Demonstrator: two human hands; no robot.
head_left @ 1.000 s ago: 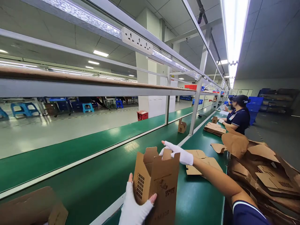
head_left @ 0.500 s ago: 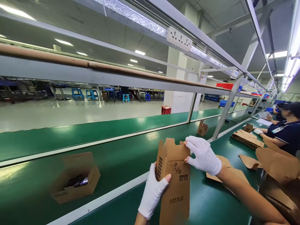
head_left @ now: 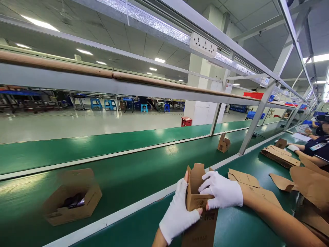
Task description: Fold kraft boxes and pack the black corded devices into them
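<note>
A brown cardboard box (head_left: pixel 196 202) printed with "DC4" stands over the near green surface, its top opened into a square with flaps up. My left hand (head_left: pixel 178 211), in a white glove with bare fingertips, is closed around its left side, thumb across the front. At the right side my right hand (head_left: pixel 222 191), gloved alike, grips the upper edge, thumb on the front face and fingers bent over the opening. The box's lower end runs out of view.
An open box (head_left: pixel 88 202) with a dark shiny item lies on the belt (head_left: pixel 133 168); a smaller box (head_left: pixel 224 144) stands farther along. Flat cartons (head_left: pixel 253 187) and a carton stack (head_left: pixel 279 156) lie right, near a co-worker's gloved hand (head_left: pixel 293 148). A metal post (head_left: pixel 257 120) rises beyond.
The flattened box top has been spread open. My right hand has come down from the top corner to the opening. On the belt, the box with the dark item has shifted left.
</note>
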